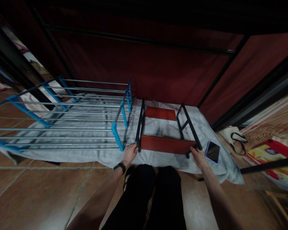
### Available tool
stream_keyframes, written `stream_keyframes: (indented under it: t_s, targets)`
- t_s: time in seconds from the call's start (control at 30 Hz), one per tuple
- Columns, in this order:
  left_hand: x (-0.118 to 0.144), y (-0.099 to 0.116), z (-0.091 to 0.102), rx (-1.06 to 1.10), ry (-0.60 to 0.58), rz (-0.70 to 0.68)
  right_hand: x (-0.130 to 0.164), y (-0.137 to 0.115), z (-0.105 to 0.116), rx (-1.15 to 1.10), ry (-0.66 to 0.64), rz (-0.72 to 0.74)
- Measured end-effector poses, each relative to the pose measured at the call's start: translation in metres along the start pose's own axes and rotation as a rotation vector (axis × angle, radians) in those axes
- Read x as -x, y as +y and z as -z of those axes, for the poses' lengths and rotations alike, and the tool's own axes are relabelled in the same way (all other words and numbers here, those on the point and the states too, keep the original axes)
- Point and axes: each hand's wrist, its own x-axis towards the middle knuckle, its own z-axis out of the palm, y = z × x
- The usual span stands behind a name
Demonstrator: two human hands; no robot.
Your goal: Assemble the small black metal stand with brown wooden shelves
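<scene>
A small two-board shelf rack point(168, 144) lies on a grey cloth, with black metal side frames and reddish-brown boards. The farther board point(160, 113) lies flatter, while the nearer one stands tilted towards me. My left hand point(130, 152), with a dark band at the wrist, is closed at the near end of the left black side frame point(141, 124). At the opposite near corner, my right hand point(197, 156) grips the board's end beside the right side frame point(190, 123). Its thumb lies on the board; the other fingers are partly hidden.
A metal rack point(86, 138) with blue plastic joints stands left on the grey cloth point(156, 161). A phone point(213, 152) lies right of my right hand. Beyond are a dark red panel point(144, 67), a white bag point(232, 135) and a red-yellow package point(271, 159). My knees are close in front.
</scene>
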Motion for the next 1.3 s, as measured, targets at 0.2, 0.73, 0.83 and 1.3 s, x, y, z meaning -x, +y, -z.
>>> stream_keyframes:
  t_s: [0.2,0.73,0.83,1.3]
  targets:
    - [0.003,0.005,-0.001,-0.036,0.019,0.016,0.0,-0.001,0.0,0.013,0.019,-0.005]
    - [-0.001,0.008,0.005,0.045,0.017,0.031,-0.006,0.006,0.004,0.041,0.032,-0.008]
    - [-0.004,0.008,0.008,0.026,-0.007,0.05,-0.006,0.006,0.003,0.032,0.034,-0.001]
    - [0.001,0.013,0.007,0.072,0.046,0.048,-0.002,0.0,-0.001,0.032,0.034,0.0]
